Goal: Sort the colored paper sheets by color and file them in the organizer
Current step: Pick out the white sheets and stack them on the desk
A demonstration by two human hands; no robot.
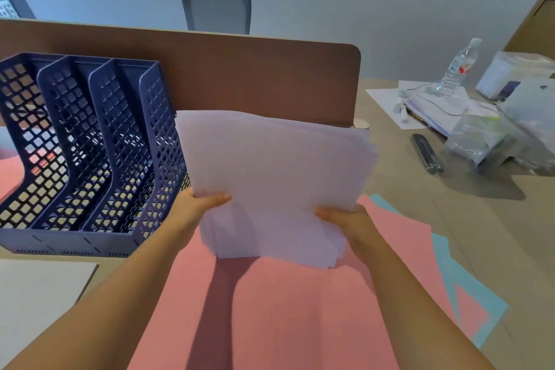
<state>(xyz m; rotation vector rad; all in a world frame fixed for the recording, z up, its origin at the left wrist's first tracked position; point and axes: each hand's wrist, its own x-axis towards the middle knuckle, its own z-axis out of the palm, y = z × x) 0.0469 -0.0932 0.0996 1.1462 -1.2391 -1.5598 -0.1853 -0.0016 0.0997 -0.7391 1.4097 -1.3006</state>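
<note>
Left hand (198,204) and right hand (348,219) each clamp the white paper stack (270,177) upright above pink sheets (270,309), right of the organizer (90,159).

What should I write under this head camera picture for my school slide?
Both hands hold a white paper stack beside the blue organizer, above pink sheets.

Both forearms are extended forward, bare, converging toward the middle. The left hand (198,204) is held at the lower left edge of a stack of white paper sheets (276,183), thumb laid across the front face, remaining fingers hidden behind. The right hand (348,221) is placed opposite at the lower right edge, thumb likewise pressed on the front. The stack is pinched upright between the two hands, above the wrists.
</note>
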